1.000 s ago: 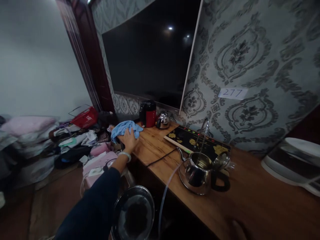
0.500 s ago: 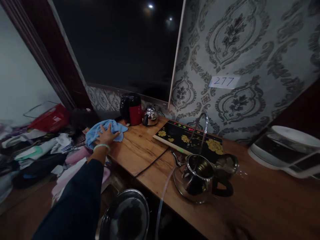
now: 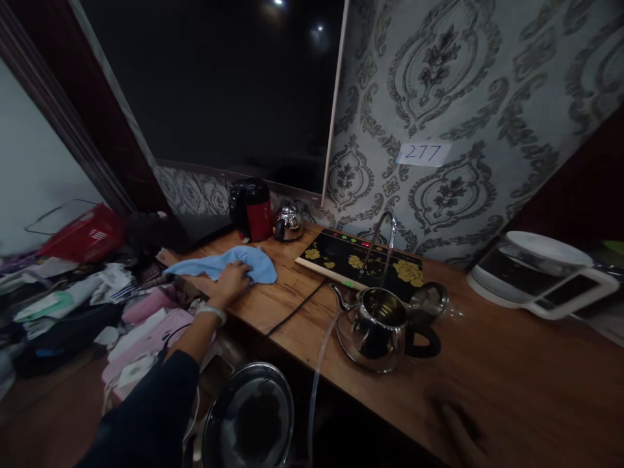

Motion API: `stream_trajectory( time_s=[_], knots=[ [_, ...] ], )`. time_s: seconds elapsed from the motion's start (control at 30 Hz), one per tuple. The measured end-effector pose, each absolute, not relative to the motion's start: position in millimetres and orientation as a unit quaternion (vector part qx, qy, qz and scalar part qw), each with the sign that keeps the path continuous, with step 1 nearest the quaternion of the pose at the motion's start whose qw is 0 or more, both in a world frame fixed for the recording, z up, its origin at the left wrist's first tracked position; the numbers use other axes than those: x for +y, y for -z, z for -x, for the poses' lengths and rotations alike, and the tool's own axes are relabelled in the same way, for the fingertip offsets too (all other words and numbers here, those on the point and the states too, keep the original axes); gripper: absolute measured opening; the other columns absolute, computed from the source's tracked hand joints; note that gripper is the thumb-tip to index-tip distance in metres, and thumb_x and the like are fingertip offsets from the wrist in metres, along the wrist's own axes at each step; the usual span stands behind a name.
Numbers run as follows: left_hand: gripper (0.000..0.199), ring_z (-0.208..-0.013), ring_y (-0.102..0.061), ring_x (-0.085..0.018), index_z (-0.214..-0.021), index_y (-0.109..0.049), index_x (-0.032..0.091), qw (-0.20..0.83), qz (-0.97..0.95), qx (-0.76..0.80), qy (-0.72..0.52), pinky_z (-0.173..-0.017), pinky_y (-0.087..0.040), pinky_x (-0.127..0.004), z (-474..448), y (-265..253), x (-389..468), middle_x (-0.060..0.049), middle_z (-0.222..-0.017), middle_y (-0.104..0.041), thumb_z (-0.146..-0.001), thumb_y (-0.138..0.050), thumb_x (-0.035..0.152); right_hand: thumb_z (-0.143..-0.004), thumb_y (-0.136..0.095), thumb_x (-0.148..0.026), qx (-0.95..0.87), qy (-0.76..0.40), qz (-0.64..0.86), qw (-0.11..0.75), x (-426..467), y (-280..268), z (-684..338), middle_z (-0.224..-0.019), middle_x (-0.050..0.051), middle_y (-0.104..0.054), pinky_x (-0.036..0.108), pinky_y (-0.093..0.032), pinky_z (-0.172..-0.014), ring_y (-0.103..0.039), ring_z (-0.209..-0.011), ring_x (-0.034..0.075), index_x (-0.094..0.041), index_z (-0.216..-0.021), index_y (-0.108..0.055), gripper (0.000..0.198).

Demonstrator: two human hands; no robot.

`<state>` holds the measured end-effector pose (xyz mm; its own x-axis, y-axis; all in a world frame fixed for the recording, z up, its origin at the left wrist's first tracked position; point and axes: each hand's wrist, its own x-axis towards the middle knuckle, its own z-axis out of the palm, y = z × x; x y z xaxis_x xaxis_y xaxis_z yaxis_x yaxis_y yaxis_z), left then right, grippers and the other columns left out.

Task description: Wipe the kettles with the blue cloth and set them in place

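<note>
My left hand (image 3: 231, 285), a pale bracelet at its wrist, presses down on a light blue cloth (image 3: 264, 266) with the fingers bent into it. The cloth lies bunched and spread on the left part of the wooden tabletop (image 3: 266, 309). Behind it stand a red and black electric kettle (image 3: 258, 218) and a small shiny metal kettle (image 3: 288, 224). My right hand is out of view.
A black cooktop (image 3: 336, 252) with gold flowers and a curved metal tap (image 3: 392, 237) lies mid-table. In front sits an open steel teapot (image 3: 373, 341) beside a clear hose (image 3: 316, 380). A glass pitcher (image 3: 502, 276) stands right. Clothes (image 3: 88, 299) are piled left; a dark round basin (image 3: 251, 416) is below.
My left hand has moved right along the tabletop, dragging the cloth with it. Its fingers, spread before, are now bent into the cloth. The whole view has shifted slightly.
</note>
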<state>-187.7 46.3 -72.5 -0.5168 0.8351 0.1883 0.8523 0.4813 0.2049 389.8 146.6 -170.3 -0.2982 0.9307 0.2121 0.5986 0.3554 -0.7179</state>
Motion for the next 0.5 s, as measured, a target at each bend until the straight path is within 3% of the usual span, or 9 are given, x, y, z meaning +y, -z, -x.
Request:
stream_trajectory(
  time_s=[0.13,0.3,0.4,0.5],
  knots=[
    [0.034,-0.101,-0.060,-0.026,-0.100,-0.074,0.020,-0.049,0.568,-0.795,0.205,-0.097,-0.044,-0.039,140.0,81.9,47.1,-0.008,-0.097,-0.067,-0.069,-0.061,0.023,-0.082,-0.053,-0.053,-0.764,-0.266,0.497,0.314,145.1,160.9,-382.7,-0.097,0.005,-0.077,0.039,-0.058,-0.084,-0.071,-0.095,0.029,-0.027,-0.092,-0.075,0.035],
    [0.035,-0.094,-0.060,-0.023,-0.104,-0.071,0.022,-0.088,0.582,-0.781,0.210,-0.089,-0.049,-0.036,120.0,66.0,36.7,-0.004,-0.095,-0.065,-0.072,-0.065,0.034,-0.080,-0.051,-0.056,-0.759,-0.285,0.489,0.322,140.2,135.3,-371.1,-0.093,0.007,-0.078,0.036,-0.058,-0.081,-0.072,-0.091,0.028,-0.025,-0.085,-0.076,0.040],
    [0.050,-0.101,-0.060,-0.026,-0.113,-0.068,0.020,-0.071,0.536,-0.814,0.211,-0.091,-0.049,-0.037,120.4,45.7,33.7,-0.006,-0.106,-0.064,-0.073,-0.068,0.049,-0.080,-0.050,-0.054,-0.757,-0.306,0.478,0.322,138.2,127.3,-366.6,-0.092,0.007,-0.079,0.037,-0.057,-0.080,-0.072,-0.090,0.028,-0.024,-0.084,-0.075,0.040],
    [0.069,-0.124,-0.052,-0.033,-0.126,-0.061,0.020,-0.015,0.461,-0.863,0.205,-0.102,-0.043,-0.042,110.0,36.9,43.0,-0.012,-0.128,-0.058,-0.071,-0.069,0.061,-0.080,-0.049,-0.052,-0.756,-0.314,0.468,0.333,138.6,128.9,-364.6,-0.094,0.008,-0.079,0.037,-0.056,-0.079,-0.072,-0.090,0.028,-0.023,-0.085,-0.074,0.039]
  ],
)
